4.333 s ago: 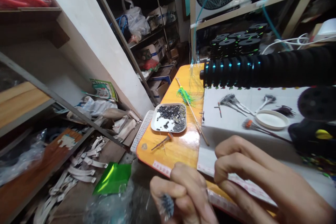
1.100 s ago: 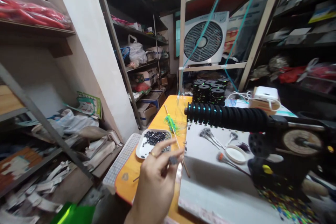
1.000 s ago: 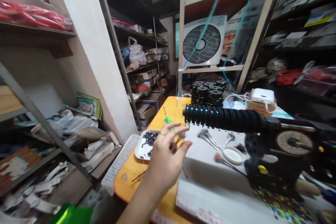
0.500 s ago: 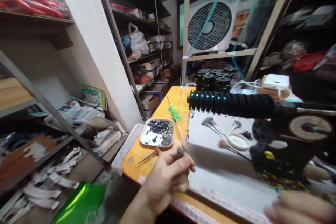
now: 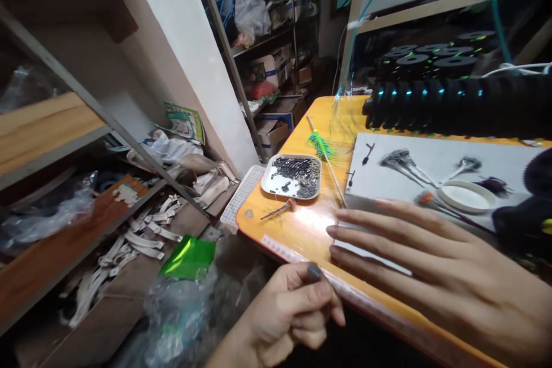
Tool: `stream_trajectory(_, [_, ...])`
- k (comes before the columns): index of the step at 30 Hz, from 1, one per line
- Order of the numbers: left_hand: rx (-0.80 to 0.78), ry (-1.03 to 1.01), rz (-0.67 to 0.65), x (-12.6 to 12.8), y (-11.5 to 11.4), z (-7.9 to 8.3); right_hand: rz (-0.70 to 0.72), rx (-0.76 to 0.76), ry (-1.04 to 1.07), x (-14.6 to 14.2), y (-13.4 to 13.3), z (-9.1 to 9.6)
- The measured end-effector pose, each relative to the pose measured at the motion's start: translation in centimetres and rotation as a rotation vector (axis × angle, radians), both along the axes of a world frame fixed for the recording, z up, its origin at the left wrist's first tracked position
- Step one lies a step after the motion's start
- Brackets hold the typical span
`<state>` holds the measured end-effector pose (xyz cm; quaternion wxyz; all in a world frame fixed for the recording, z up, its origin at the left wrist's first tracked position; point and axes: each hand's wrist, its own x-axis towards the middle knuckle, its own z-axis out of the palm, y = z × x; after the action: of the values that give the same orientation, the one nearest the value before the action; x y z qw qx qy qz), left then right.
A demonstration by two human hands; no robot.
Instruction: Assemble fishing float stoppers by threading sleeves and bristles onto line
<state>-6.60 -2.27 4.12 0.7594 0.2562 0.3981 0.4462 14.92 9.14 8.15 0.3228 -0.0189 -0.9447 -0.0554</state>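
at the far left, a grey metal rack carries a pale wooden board (image 5: 52, 132), with a reddish-brown board (image 5: 73, 253) below it. white curved strips (image 5: 142, 241) lie in a loose heap further right, next to a shiny green foil sheet (image 5: 190, 257) and crumpled clear plastic (image 5: 176, 310). past the white pillar (image 5: 194, 63), a white plastic bag (image 5: 250, 8) sits on a dark shelf.

on the yellow-orange wooden worktop (image 5: 280, 229), a thin brown stick with an orange end (image 5: 278, 209) lies just in front of a white square tray with rounded corners (image 5: 271, 187), which holds many tiny black and grey pieces. nearer, at the worktop's front edge, is the left hand (image 5: 297, 305); its thumb and forefinger are clamped on a small dark grey piece (image 5: 314, 270) that pokes up at their tips, the other fingers curled in. beyond, a thin wooden stick with a green and blue tuft (image 5: 319, 142) lies aslant.

the right hand (image 5: 457, 276) reaches in from the right, back upward, fingers stretched out with narrow gaps; whether it touches the surface below, i cannot tell. behind it, on a white flat surface (image 5: 375, 184), are a grey-tipped pale bundle (image 5: 401, 164) and a shallow white round dish (image 5: 468, 196). above runs a black ribbed cylinder (image 5: 448, 106).
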Motion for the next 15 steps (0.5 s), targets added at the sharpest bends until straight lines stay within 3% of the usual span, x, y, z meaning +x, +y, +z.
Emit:
stream_trajectory(4, [0.029,0.200,-0.022,-0.4,-1.3,-0.4,0.128,-0.037,0.004,-1.4,-0.9,-0.3])
stream_trajectory(7, [0.253,0.723,0.119,-1.6,-0.8,0.6,0.137,-0.096,-0.027,-1.7,-1.3,-0.8])
stream_trajectory(9, [0.402,1.063,0.248,-2.8,0.5,1.7,0.032,-0.134,0.006,-1.5,-1.5,-1.3])
stream_trajectory(11, [0.463,1.240,0.318,-3.9,2.4,2.8,-0.079,-0.198,0.027,-1.2,-1.7,-1.9])
stream_trajectory(15, [0.522,1.498,0.296,-5.0,6.2,3.9,-0.135,-0.375,0.071,-0.8,-1.8,-2.1])
